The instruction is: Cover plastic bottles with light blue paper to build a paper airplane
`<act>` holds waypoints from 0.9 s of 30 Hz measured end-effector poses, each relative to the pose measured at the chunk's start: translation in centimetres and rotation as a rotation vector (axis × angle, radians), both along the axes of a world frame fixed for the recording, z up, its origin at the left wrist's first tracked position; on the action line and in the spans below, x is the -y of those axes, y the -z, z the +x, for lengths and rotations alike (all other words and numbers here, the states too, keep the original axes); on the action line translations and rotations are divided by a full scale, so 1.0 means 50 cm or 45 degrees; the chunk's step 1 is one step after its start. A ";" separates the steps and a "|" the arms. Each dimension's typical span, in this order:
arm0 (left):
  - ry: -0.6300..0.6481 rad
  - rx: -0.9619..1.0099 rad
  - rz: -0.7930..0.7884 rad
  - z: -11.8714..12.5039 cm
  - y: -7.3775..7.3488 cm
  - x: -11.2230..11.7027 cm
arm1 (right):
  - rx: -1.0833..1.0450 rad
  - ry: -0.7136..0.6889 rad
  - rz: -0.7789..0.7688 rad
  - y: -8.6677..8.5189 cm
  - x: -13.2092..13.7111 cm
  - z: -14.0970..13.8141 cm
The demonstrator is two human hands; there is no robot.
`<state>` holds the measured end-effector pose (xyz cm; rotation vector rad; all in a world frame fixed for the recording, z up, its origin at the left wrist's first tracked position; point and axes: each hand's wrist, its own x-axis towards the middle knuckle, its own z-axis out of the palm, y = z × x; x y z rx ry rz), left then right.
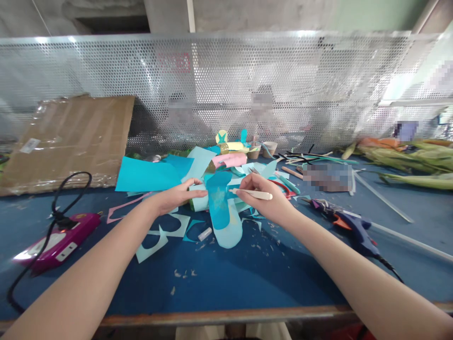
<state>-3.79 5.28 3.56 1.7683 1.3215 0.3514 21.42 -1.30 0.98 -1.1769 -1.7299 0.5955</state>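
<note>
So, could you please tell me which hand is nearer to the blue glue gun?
Right. The right hand, holding a white stick, is left of the glue gun; the left hand lies farther left, on the paper scraps.

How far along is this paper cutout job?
Done: shapes cut, judging by offcuts on the table. In hand: right hand holds a white stick at the teal cutout lying on a pale blue piece; left hand rests on pale paper. Left: teal sheet looks uncut, glue gun idle.
</note>
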 end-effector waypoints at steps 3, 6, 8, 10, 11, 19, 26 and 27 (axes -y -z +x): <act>-0.004 0.009 0.005 -0.002 0.002 -0.001 | 0.006 -0.004 -0.016 0.001 -0.002 0.000; -0.011 0.015 0.000 -0.002 0.003 -0.001 | 0.000 0.026 -0.004 0.001 -0.003 0.003; -0.006 0.024 -0.003 -0.001 0.001 -0.001 | -0.009 0.029 0.004 0.000 -0.002 0.003; 0.003 0.031 -0.006 0.000 0.000 0.000 | -0.008 0.020 0.005 0.000 0.000 0.003; 0.007 0.033 -0.010 0.001 -0.001 0.001 | -0.006 0.011 0.004 -0.001 0.000 0.002; -0.004 0.021 -0.022 0.001 -0.001 0.000 | -0.028 -0.022 -0.007 0.002 -0.003 0.001; -0.008 0.016 -0.025 0.002 -0.004 0.002 | -0.028 -0.034 -0.010 0.003 -0.003 0.001; -0.002 0.018 -0.025 0.002 -0.005 0.003 | -0.031 -0.026 -0.009 0.004 -0.004 0.001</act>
